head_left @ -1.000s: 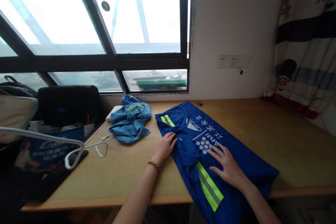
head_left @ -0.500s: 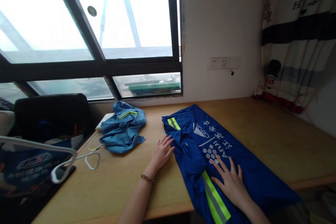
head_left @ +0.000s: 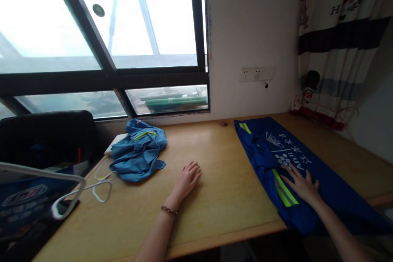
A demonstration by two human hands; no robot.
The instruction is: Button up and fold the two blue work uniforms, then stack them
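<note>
A dark blue work jacket with white printed lettering and yellow-and-grey reflective strips lies folded lengthwise on the right of the wooden table, its lower end reaching past the front edge. On its printed part rests my right hand, palm down with fingers spread. My left hand, a beaded bracelet on its wrist, lies on the bare tabletop with its fingers stretched out, apart from the jacket. To the left, a lighter blue garment with a yellow strip sits crumpled near the window.
The wooden table runs along the window and wall. A white cable and a white box are by the crumpled garment. A black chair stands at left, with a white curved bar in front. A curtain hangs at right.
The dark blue jacket has slid to the right along the table with my right hand on it. My left hand no longer touches it and stays near the middle of the table.
</note>
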